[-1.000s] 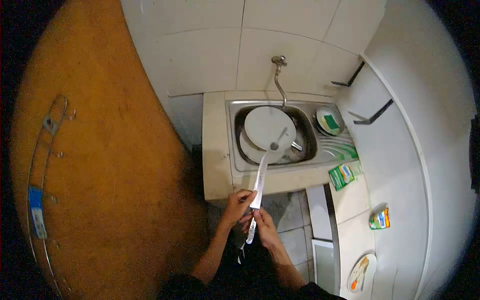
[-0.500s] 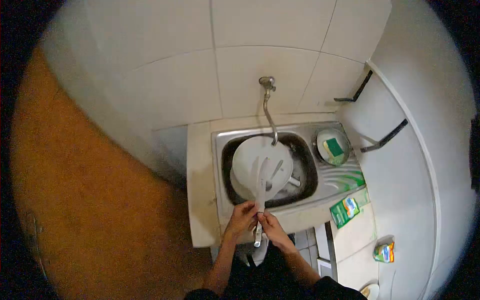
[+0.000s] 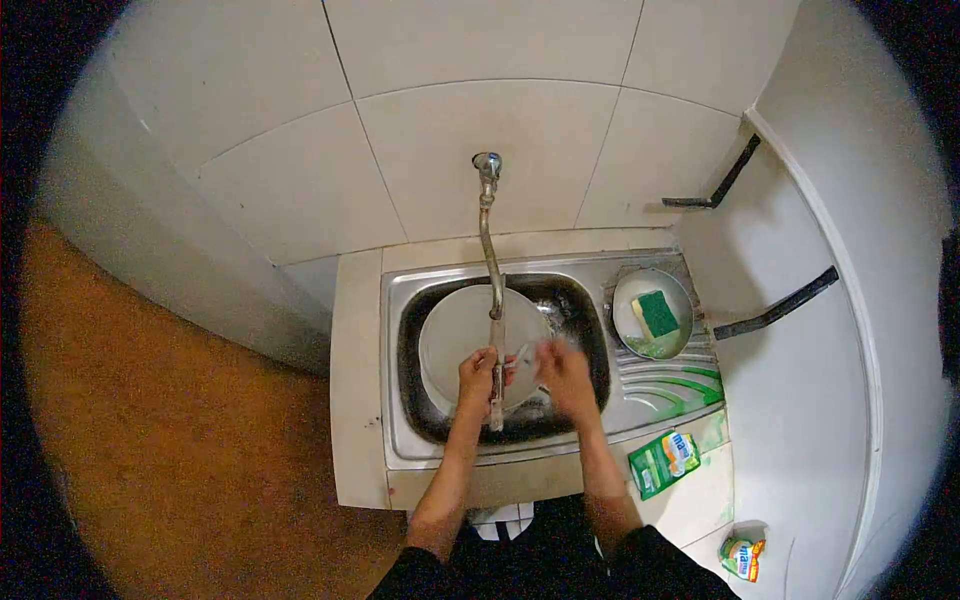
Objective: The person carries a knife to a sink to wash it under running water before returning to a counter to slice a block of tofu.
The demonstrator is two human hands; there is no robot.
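Note:
My left hand [image 3: 478,382] is closed around a knife [image 3: 498,398] over the sink, its blade pointing away from me toward the wall. The tap spout [image 3: 493,290] hangs over the blade. To the right of the knife is my right hand [image 3: 566,378], apart from it and smeared by motion, so its fingers do not show clearly. Between the hands there is a pale blur, perhaps splashing water. Beneath them a large white round dish [image 3: 450,335] lies in the sink basin [image 3: 592,370], partly covered by the hands.
On the drainboard [image 3: 650,385] stands a pan [image 3: 628,325] holding a green-and-yellow sponge [image 3: 655,314]. A green detergent pouch [image 3: 664,465] lies on the right counter, with a second pouch [image 3: 742,558] nearer me. Black brackets [image 3: 780,305] stick out from the right wall.
Both hands moved forward from the sink's front edge, bringing the knife under the tap. My right hand has let go of the knife and moved right. The view has shifted too.

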